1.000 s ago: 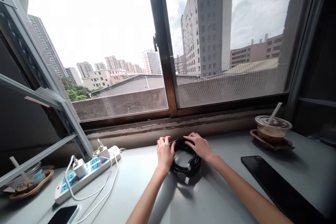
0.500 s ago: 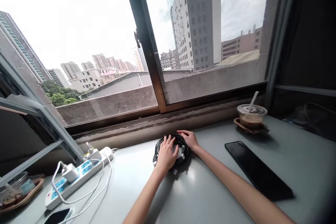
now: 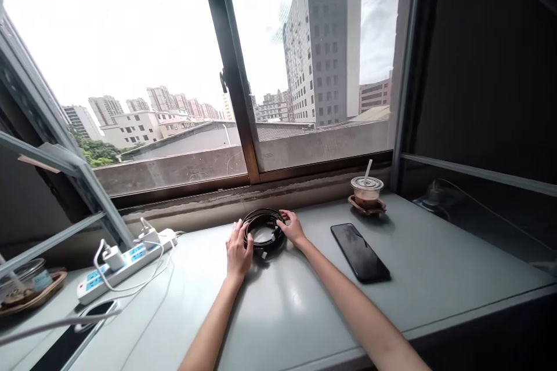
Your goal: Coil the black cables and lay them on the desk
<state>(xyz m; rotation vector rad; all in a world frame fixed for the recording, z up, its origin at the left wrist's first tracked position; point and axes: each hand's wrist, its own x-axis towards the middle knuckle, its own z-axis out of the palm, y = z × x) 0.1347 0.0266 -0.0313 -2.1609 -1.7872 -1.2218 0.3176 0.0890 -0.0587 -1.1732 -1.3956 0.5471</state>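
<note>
A coil of black cable (image 3: 264,214) with light-coloured connector ends rests on the grey table close to the window. My left hand (image 3: 238,250) curls round the coil's left side, with its fingertips at the outer edge and the thumb towards the inside. On the opposite side, my right hand (image 3: 292,228) grips the rim between thumb and fingers. Part of the coil is hidden behind both hands. The open middle of the ring shows between them.
To the right lie a black phone (image 3: 360,252) and a lidded drink cup (image 3: 366,190) with a straw in a brown holder. A white power strip (image 3: 124,266) with white cables, another phone (image 3: 72,341) and a second cup (image 3: 26,287) are on the left.
The view has shifted, bringing the table's front edge into sight. My left hand has gone from lying over the coil to its left side; the right hand's thumb now reaches inside the ring.
</note>
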